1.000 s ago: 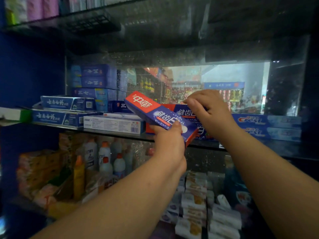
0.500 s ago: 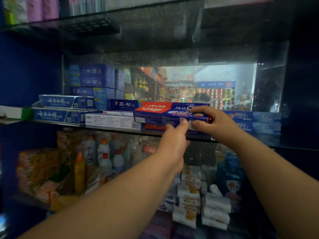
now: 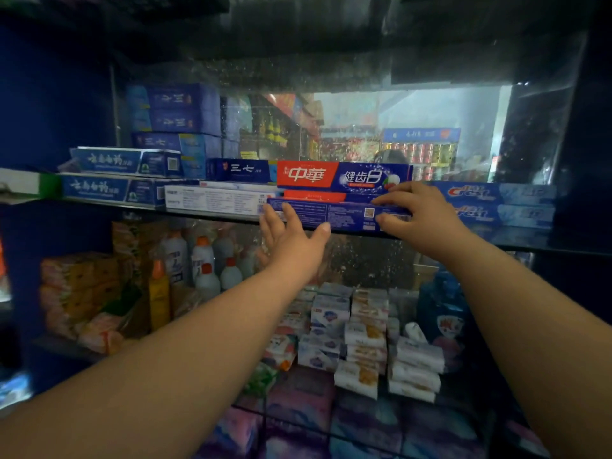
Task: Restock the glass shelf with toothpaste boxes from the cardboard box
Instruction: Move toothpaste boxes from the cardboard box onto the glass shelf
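Note:
A blue toothpaste box (image 3: 331, 215) lies lengthwise at the front edge of the glass shelf (image 3: 516, 240), its printed side facing me. My right hand (image 3: 420, 217) holds its right end, fingers on top and thumb against the front. At the box's left end my left hand (image 3: 291, 240) touches it with straight, spread fingers. Directly behind and above it a matching red-and-blue box (image 3: 341, 175) shows its front face, with a further red-topped box between them. The cardboard box is out of view.
On the same shelf, Crest boxes (image 3: 496, 203) are stacked to the right, and a white box (image 3: 215, 200) and blue boxes (image 3: 109, 187) lie to the left. The shelf below holds bottles (image 3: 202, 260) and soap packs (image 3: 364, 326).
The box was tilted in both hands a second ago and now lies level on the shelf. My left hand has let go and opened against its left end. My right hand stays on the right end.

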Available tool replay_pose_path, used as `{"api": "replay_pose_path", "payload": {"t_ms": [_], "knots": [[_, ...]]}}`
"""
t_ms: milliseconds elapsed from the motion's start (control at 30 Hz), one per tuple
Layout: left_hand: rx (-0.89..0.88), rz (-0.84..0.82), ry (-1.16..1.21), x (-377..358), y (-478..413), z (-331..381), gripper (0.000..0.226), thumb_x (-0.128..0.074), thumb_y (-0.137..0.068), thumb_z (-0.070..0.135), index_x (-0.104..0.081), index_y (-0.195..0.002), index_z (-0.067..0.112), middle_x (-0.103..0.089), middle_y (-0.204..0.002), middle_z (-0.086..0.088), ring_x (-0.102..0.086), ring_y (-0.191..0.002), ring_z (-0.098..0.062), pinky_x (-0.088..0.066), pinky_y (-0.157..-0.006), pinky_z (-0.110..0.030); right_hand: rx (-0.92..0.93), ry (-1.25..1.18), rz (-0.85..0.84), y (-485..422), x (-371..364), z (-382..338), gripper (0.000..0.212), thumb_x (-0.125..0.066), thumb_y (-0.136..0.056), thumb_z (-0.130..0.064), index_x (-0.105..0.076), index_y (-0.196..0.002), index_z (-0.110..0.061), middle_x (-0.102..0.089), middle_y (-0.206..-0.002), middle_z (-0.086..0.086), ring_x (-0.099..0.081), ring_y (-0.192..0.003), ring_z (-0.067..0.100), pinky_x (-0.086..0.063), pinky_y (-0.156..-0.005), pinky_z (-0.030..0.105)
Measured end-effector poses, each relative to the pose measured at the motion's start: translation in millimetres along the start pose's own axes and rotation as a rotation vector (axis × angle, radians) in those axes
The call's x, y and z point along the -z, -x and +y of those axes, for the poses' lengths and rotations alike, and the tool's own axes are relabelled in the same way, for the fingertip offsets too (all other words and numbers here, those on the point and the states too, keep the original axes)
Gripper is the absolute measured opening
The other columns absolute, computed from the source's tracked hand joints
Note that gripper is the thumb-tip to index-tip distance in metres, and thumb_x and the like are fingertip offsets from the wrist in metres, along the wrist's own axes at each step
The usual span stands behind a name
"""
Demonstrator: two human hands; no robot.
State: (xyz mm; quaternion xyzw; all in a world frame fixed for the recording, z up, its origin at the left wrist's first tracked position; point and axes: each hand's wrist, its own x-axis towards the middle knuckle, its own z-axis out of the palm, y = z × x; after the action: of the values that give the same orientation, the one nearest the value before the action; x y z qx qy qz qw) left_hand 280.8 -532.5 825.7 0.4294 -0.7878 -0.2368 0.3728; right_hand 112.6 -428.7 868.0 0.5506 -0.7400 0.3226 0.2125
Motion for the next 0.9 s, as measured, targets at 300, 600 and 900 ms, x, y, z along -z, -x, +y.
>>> {"api": "replay_pose_path", "payload": {"t_ms": [300,600,900], "knots": [[-0.066,0.088,0.075,2.0,2.2,-33.6,0.079,-0.041,-0.097,0.045,0.007,-0.152,0.014,0.018,-0.16,-0.001,0.015,-0.147,-0.02,-0.002,-0.119,-0.041,0.173,0.365,0.192,18.5,-35.3,-54.2,0.044,-0.053,-0.086,-0.045,-0.057,-0.126,-0.027,-0.049,-0.134,0.003,-0.034,-0.134,0.028,0.001,-0.112,0.064],[0.063,0.107,0.041,23.1,12.4,-119.8,0.072,-0.036,-0.1,0.043,0.005,-0.153,0.017,0.018,-0.16,-0.001,0.014,-0.147,-0.019,0.0,-0.119,-0.036,0.378,0.164,0.161,47.4,-134.4,-121.1,0.038,-0.051,-0.081,-0.038,-0.064,-0.114,-0.024,-0.056,-0.124,0.003,-0.045,-0.128,0.026,-0.006,-0.109,0.066],[0.396,0.062,-0.02,23.8,69.5,-269.5,0.071,-0.044,-0.099,0.037,-0.007,-0.152,0.009,0.007,-0.161,-0.011,0.004,-0.148,-0.026,-0.005,-0.121,-0.037,0.392,-0.066,-0.145,116.9,-263.8,-170.4,0.039,-0.056,-0.075,-0.034,-0.067,-0.112,-0.024,-0.058,-0.119,0.003,-0.049,-0.123,0.025,-0.013,-0.109,0.063]]}}
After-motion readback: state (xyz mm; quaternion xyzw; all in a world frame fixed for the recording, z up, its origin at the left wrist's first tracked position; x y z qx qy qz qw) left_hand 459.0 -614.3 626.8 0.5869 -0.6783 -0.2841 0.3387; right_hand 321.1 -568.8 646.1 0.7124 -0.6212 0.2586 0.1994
